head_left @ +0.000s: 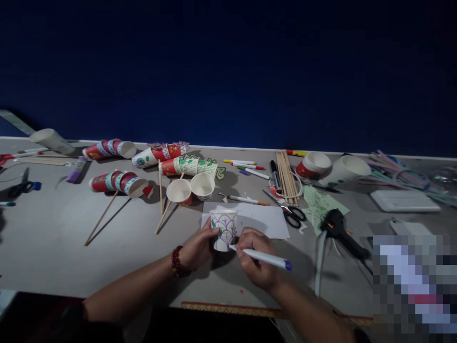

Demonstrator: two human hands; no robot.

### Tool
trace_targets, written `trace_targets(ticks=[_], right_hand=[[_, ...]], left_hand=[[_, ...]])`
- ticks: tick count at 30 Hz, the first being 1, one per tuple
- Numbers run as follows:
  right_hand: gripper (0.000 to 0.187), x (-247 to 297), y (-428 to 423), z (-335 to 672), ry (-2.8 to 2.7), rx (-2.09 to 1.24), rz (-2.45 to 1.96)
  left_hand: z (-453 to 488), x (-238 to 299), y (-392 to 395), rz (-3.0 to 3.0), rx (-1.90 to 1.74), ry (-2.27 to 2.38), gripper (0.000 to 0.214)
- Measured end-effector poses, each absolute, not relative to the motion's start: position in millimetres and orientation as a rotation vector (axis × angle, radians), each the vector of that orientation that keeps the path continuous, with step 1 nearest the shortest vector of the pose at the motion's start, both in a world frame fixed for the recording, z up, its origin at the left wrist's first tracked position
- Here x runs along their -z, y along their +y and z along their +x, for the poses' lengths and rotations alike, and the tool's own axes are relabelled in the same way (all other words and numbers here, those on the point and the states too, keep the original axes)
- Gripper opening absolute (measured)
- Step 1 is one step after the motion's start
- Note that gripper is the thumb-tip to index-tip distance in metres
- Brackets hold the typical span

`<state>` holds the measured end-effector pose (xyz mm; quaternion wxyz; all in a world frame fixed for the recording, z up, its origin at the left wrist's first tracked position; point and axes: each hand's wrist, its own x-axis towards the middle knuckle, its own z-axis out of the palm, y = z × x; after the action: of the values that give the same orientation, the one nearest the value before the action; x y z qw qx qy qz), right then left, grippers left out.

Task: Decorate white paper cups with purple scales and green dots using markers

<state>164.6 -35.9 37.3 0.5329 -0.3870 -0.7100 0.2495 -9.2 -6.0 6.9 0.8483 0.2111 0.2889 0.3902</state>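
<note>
A white paper cup [224, 227] with purple scale lines and green marks stands upside down on the grey table [64, 238]. My left hand [198, 247] is wrapped round its left side and holds it steady; a red bead bracelet is on that wrist. My right hand [255, 257] is closed on a white marker with a purple end [266, 258], whose tip touches the cup's lower right side. A white paper sheet [264, 221] lies just behind the cup.
Decorated paper cups on wooden sticks [119, 182] lie at the back left, two open cups [191, 189] behind the sheet. Markers [250, 167], skewers [285, 176], black scissors [294, 215], a glue gun [339, 231] and green paper scraps [319, 202] sit to the right.
</note>
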Motion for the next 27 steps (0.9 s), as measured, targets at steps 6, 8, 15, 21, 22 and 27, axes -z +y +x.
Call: trace_targets(ticks=[6, 8, 15, 21, 22, 27], right_hand=[[0.016, -35.7, -38.5, 165.6, -1.66, -0.644, -0.916], [0.014, -33.9, -39.4, 165.3, -1.595, -0.66, -0.904], [0.014, -36.4, -38.1, 161.9, -1.638, -0.649, -0.906], [0.014, -39.4, -36.7, 162.6, -1.689, -0.601, -0.937], [0.014, -39.3, -36.6, 162.9, -1.698, -0.599, -0.938], [0.013, -38.6, -37.0, 163.8, -1.697, -0.579, -0.968]], left_hand=[[-8.5, -7.7, -5.3, 0.433, -0.825, 0.628, 0.047], [-8.2, -7.7, -5.2, 0.43, -0.829, 0.634, 0.048], [-8.0, -9.1, -5.8, 0.453, -0.834, 0.643, 0.051], [-8.1, -10.1, -6.1, 0.446, -0.842, 0.657, 0.044], [-8.1, -10.8, -6.0, 0.446, -0.84, 0.656, 0.045], [-8.7, -12.4, -5.7, 0.444, -0.838, 0.634, 0.047]])
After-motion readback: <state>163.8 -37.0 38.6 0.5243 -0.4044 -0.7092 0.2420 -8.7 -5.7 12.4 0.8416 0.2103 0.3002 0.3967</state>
